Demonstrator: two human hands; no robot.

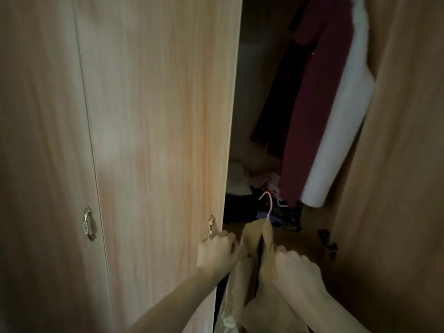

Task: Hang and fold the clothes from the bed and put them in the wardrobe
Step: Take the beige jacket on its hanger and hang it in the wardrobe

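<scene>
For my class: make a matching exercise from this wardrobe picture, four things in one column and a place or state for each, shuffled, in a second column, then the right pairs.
Things
1. pink hanger hook
2. dark red garment
3. left hand
4. jumbled clothes

Places or states
A. piled on the wardrobe floor
B. at the edge of the door beside the handle
C. hanging between a dark garment and a white one
D. sticking up from the tan garment that the right hand grips

Pairs: 1-D, 2-C, 3-B, 4-A

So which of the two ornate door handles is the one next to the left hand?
The right-hand handle, at the door's edge by the wardrobe opening; the left hand is just below it. The other handle sits far left, alone.
</scene>
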